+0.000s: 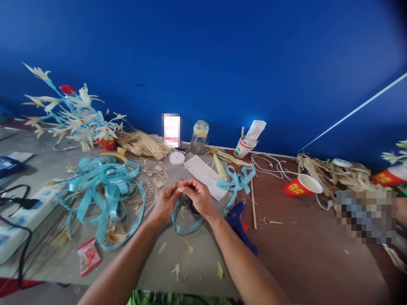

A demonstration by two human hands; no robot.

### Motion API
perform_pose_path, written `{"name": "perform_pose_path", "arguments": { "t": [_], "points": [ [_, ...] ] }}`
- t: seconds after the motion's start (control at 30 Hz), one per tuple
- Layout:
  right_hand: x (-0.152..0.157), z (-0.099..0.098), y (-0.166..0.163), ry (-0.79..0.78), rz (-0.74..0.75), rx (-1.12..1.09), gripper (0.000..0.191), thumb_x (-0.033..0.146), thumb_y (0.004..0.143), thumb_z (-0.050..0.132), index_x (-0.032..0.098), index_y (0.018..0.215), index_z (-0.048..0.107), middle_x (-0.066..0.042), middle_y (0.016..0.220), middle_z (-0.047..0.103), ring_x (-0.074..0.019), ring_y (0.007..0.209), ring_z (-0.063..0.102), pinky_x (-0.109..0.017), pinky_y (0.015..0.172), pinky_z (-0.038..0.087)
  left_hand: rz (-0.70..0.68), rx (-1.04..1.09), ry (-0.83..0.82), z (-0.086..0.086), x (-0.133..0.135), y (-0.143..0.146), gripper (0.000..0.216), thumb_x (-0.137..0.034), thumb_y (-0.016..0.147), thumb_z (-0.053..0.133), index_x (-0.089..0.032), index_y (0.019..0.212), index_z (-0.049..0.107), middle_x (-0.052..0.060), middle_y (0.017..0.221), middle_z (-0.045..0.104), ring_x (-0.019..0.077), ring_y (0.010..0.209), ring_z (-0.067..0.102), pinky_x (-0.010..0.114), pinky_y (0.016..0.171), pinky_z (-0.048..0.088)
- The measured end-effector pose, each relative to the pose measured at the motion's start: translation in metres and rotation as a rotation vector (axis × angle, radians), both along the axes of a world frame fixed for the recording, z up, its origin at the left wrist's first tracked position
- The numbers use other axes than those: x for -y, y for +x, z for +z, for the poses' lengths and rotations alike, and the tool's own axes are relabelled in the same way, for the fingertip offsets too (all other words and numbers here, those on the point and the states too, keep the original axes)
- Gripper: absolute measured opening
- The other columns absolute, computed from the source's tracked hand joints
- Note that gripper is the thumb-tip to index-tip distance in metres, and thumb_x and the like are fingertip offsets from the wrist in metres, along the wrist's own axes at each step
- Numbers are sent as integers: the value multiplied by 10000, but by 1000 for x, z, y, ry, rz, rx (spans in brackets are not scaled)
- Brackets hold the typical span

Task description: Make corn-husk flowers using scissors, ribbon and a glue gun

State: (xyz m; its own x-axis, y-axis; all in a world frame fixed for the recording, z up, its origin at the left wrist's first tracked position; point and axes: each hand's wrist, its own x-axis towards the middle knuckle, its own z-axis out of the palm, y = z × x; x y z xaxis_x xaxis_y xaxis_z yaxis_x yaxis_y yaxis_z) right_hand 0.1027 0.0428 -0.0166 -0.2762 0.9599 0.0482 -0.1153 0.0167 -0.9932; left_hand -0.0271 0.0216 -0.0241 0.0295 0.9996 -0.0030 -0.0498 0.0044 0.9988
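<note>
My left hand (pixel 167 203) and my right hand (pixel 199 197) meet over the middle of the table, thumbs and forefingers pinched together. A light blue ribbon (pixel 187 232) runs up to the fingers of my left hand and hangs in a loop below both hands. Whatever sits at the right fingertips is too small to make out. Part of a dark round object shows behind my right hand. A blue glue gun (pixel 237 222) lies just right of my right forearm. To the left spreads a large tangle of blue ribbon (pixel 110 199).
Husk flowers on blue stems (pixel 79 112) stand at the back left. A white power strip (pixel 28 220) and a red packet (pixel 89 256) lie left. Behind are a glass jar (pixel 199 142), white card (pixel 208 178) and ribbon bow (pixel 237 182). A red paper cup (pixel 302 186) tilts at right.
</note>
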Motion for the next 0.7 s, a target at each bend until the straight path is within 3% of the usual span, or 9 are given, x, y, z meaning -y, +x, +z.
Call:
{"name": "perform_pose_path", "arguments": {
  "t": [0.2, 0.43, 0.7],
  "points": [
    [-1, -5, -2, -88, 11, -126, 128, 301, 683, 673, 190, 689, 612, 38, 595, 565, -101, 551, 476, -226, 555, 387, -43, 37, -31, 1, 0, -1, 347, -476, 713, 624, -135, 662, 593, -27, 558, 463, 87, 528, 385, 218, 519, 338],
    [1, -3, -6, -46, -85, -74, 156, 314, 723, 609, 187, 650, 556, 42, 583, 534, -102, 553, 469, -230, 568, 386, -22, 68, -39, -7, 0, -1, 323, -439, 757, 590, -136, 647, 569, -25, 570, 455, 87, 541, 387, 217, 519, 322],
    [1, -4, -7, 43, -222, 80, 189, 349, 727, 585, 187, 642, 536, 25, 601, 542, -121, 591, 476, -242, 588, 385, 68, -251, 129, -4, -1, 1, 191, -324, 777, 566, -160, 680, 581, -12, 618, 516, 121, 599, 459, 241, 587, 363]
  ]
}}
